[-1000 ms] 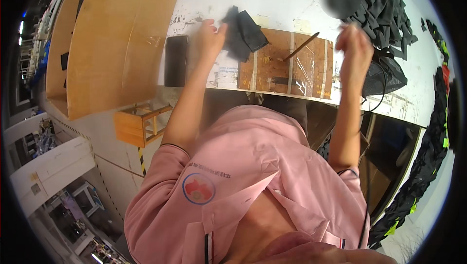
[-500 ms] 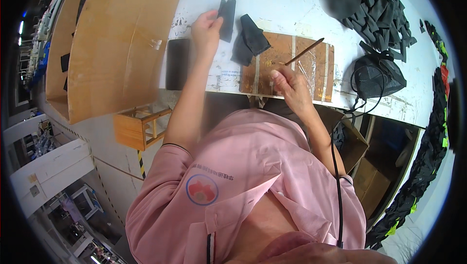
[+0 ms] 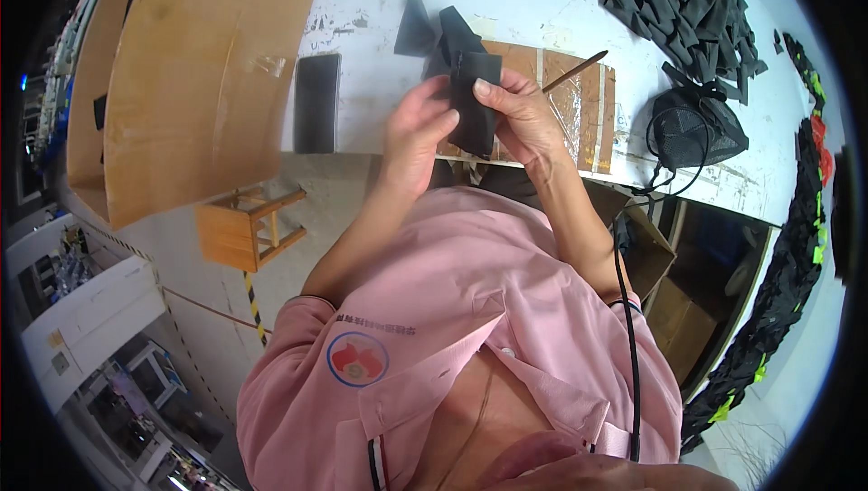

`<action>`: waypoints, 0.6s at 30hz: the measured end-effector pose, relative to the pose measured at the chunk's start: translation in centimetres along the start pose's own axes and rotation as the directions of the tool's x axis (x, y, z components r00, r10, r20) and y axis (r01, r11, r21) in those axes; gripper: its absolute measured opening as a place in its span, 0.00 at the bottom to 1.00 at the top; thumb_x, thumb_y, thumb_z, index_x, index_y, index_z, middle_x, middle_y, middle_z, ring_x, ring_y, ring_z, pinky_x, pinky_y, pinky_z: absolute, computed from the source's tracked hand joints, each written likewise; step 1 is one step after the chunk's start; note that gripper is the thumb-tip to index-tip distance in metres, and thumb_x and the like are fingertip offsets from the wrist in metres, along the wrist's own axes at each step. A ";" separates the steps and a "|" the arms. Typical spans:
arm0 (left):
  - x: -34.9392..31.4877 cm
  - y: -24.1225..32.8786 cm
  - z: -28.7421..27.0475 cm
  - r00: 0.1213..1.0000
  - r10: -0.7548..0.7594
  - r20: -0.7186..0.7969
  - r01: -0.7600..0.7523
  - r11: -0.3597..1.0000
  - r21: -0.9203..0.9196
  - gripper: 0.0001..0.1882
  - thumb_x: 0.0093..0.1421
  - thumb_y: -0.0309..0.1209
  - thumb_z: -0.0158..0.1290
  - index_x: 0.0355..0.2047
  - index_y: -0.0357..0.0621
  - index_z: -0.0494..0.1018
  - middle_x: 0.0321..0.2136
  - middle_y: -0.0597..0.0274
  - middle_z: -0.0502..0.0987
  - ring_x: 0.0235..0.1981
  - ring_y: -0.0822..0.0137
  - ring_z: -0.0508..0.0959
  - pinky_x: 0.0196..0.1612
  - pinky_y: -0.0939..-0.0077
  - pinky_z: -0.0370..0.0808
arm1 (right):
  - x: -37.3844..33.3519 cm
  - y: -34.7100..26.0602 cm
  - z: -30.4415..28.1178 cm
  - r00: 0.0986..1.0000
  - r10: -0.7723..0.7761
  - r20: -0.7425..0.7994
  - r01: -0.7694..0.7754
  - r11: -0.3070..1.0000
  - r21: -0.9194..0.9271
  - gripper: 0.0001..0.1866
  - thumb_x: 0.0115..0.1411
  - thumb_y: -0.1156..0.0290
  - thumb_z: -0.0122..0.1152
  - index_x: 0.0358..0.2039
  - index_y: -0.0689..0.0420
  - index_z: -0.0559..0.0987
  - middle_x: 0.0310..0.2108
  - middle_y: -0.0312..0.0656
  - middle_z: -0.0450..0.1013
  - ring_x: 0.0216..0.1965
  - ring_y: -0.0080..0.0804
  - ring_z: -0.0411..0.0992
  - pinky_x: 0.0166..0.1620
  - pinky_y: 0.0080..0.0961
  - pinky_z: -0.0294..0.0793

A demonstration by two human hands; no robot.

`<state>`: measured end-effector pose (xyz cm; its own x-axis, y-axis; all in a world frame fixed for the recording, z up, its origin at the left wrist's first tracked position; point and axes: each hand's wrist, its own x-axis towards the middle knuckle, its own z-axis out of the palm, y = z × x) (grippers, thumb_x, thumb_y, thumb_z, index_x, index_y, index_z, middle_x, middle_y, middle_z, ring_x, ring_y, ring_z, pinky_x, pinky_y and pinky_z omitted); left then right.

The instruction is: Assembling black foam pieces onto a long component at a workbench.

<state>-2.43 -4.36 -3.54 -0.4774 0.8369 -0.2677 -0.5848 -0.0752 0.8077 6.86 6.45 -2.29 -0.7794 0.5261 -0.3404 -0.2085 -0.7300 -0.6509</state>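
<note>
A folded black fabric piece (image 3: 475, 104) hangs between my two hands above the near edge of the table. My left hand (image 3: 418, 134) is closed on its left side, with some fingers hidden behind the cloth. My right hand (image 3: 527, 118) pinches its right side, thumb in front. From behind the right hand juts a thin brown pointed stick (image 3: 577, 71), which seems to be held in that hand; its lower end is hidden. Just beyond the held piece lie more black fabric pieces (image 3: 458, 32), and a single flat black piece (image 3: 414, 25) to their left.
A brown taped board (image 3: 597, 120) lies on the white table (image 3: 380, 3). Left of it are a dark flat rectangular slab (image 3: 316, 104) and a large cardboard box (image 3: 199, 84). At right sit a black mesh pouch (image 3: 701, 129) and a heap of black pieces (image 3: 687, 16). A wooden stool (image 3: 231, 236) stands below.
My left hand has come back toward me with a black fabric piece from the table. My right hand has risen to grip it too. The stick moved slightly with the right hand.
</note>
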 end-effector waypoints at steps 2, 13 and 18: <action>-0.5 0.0 -0.2 1.000 -0.009 -0.008 0.009 0.999 0.033 0.22 0.51 0.22 0.47 0.47 0.37 0.58 0.34 0.59 0.70 0.37 0.73 0.69 0.38 0.81 0.64 | -0.8 -0.4 0.2 0.999 -0.022 -0.026 0.020 0.998 -0.066 0.07 0.44 0.77 0.61 0.27 0.60 0.76 0.25 0.36 0.72 0.26 0.18 0.68 0.32 0.16 0.70; 1.0 5.9 0.5 0.919 -0.136 0.371 -0.077 0.859 0.506 0.10 0.54 0.33 0.47 0.29 0.37 0.71 0.25 0.66 0.72 0.27 0.79 0.70 0.32 0.85 0.66 | -3.4 -1.8 -0.2 0.980 -0.021 0.200 0.179 0.549 -0.817 0.19 0.44 0.68 0.62 0.11 0.62 0.62 0.10 0.29 0.48 0.16 0.17 0.47 0.18 0.19 0.49; 1.4 7.0 0.7 0.862 -0.259 0.436 -0.085 0.774 0.628 0.05 0.51 0.26 0.51 0.26 0.37 0.70 0.19 0.71 0.70 0.21 0.84 0.67 0.24 0.91 0.64 | -3.2 -1.7 -0.2 0.957 0.078 0.279 0.202 0.512 -0.835 0.19 0.45 0.68 0.61 0.11 0.62 0.61 0.11 0.31 0.47 0.16 0.18 0.46 0.18 0.20 0.49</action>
<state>-6.78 -3.32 2.13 0.0262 0.9772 -0.2106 0.0001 0.2107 0.9775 9.85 6.07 -0.19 -0.9272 0.3245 -0.1869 0.2293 0.0973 -0.9685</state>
